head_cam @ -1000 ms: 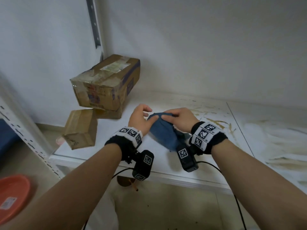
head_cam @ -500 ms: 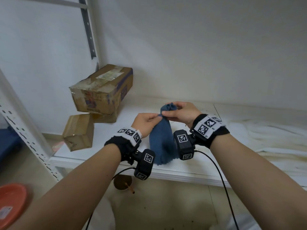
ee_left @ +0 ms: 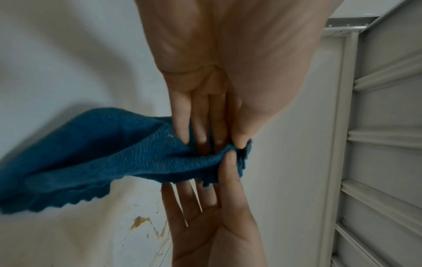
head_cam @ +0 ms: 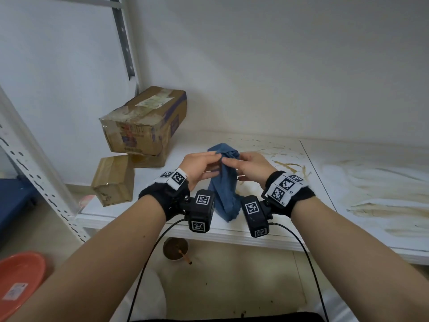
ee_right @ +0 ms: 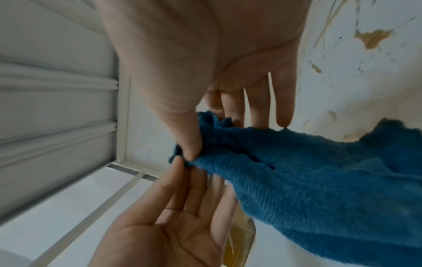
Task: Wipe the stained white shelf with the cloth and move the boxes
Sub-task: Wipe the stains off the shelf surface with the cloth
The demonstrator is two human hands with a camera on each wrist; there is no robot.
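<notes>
I hold a blue cloth [head_cam: 226, 189] up over the white shelf [head_cam: 274, 205], and it hangs down between my wrists. My left hand [head_cam: 214, 159] pinches its top edge between thumb and fingers [ee_left: 182, 126]. My right hand [head_cam: 226, 161] pinches the same bunched edge, thumb [ee_right: 189, 142] on top. In both wrist views the cloth [ee_left: 102, 153] [ee_right: 319, 180] trails off to the side. Brown stains [head_cam: 290, 163] streak the shelf just right of my hands. A large battered cardboard box [head_cam: 144, 122] leans on a small box [head_cam: 113, 180] at the shelf's left end.
A perforated white upright [head_cam: 34, 173] stands at the shelf's left front corner. Below the shelf sits a brown bowl [head_cam: 175, 249] with a stick in it. An orange plate [head_cam: 18, 282] lies on the floor at lower left. The right shelf panel [head_cam: 371, 194] is smeared.
The cloth lay bunched on the shelf a second ago; both hands have lifted it, and it now hangs from their pinch. The hands have drawn close together at its top.
</notes>
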